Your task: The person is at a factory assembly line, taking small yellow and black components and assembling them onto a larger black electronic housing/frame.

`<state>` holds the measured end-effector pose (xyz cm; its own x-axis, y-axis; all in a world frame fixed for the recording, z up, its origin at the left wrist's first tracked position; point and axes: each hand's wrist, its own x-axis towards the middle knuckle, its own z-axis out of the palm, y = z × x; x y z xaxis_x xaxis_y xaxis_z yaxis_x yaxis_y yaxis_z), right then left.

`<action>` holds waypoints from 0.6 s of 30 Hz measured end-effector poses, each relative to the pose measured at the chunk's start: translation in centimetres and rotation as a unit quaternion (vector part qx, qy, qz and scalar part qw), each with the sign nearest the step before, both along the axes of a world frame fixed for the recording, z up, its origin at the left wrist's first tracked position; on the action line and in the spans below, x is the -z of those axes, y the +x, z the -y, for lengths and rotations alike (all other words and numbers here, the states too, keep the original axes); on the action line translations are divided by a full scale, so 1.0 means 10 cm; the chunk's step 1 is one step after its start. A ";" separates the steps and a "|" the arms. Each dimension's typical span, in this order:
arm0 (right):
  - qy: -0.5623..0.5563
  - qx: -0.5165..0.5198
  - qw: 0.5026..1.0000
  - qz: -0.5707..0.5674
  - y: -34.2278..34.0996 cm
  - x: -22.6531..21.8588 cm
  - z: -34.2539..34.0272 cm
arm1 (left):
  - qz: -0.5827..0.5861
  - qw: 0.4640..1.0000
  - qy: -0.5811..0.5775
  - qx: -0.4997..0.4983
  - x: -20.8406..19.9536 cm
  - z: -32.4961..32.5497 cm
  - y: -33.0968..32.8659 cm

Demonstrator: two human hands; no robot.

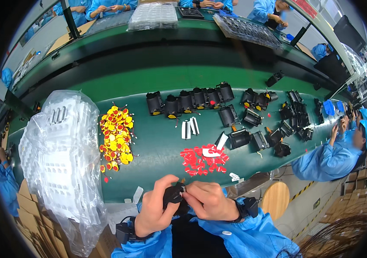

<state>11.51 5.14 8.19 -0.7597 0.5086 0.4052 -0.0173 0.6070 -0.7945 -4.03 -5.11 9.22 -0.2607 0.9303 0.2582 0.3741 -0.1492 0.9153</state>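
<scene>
In front of my body at the table's near edge, my left hand [157,207] is closed around a black plastic housing [173,194]. The fingers of my right hand [208,200] are pinched together against the right side of that housing. A small light spot shows at those fingertips, too small to name. Just beyond my hands lies a pile of red tabs [196,162] with a white piece [211,152] on top. Farther left is a heap of yellow and red round parts with thin wires [117,137]. Black-and-white strips [186,129] lie beyond the red tabs.
Stacked white trays in clear plastic [58,159] fill the left. Several black housings [186,101] stand in a row at the back, with more black housings [239,138] on the right. A co-worker [334,150] sits at the right. A round wooden stool [275,200] stands near the table.
</scene>
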 end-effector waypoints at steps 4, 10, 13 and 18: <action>-0.049 0.026 0.998 -0.005 -0.05 0.06 0.00 | 0.004 0.999 0.025 -0.020 0.13 -0.06 0.00; -0.095 -0.006 0.994 0.059 -0.04 -0.11 -0.17 | 0.097 0.991 -0.046 -0.074 0.12 -0.12 0.05; 0.078 0.052 0.995 0.017 -0.32 -0.20 -0.85 | 0.090 0.982 0.046 -0.160 0.08 -0.06 0.00; 0.210 0.331 0.911 0.130 -1.04 -0.25 -2.80 | 0.028 0.948 0.151 -0.280 0.11 0.32 -0.04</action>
<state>1.11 33.11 10.72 -0.4411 0.7319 0.5194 0.6190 0.6672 -0.4144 -4.46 -8.31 8.16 -0.7121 0.5280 0.4627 0.4248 -0.2007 0.8828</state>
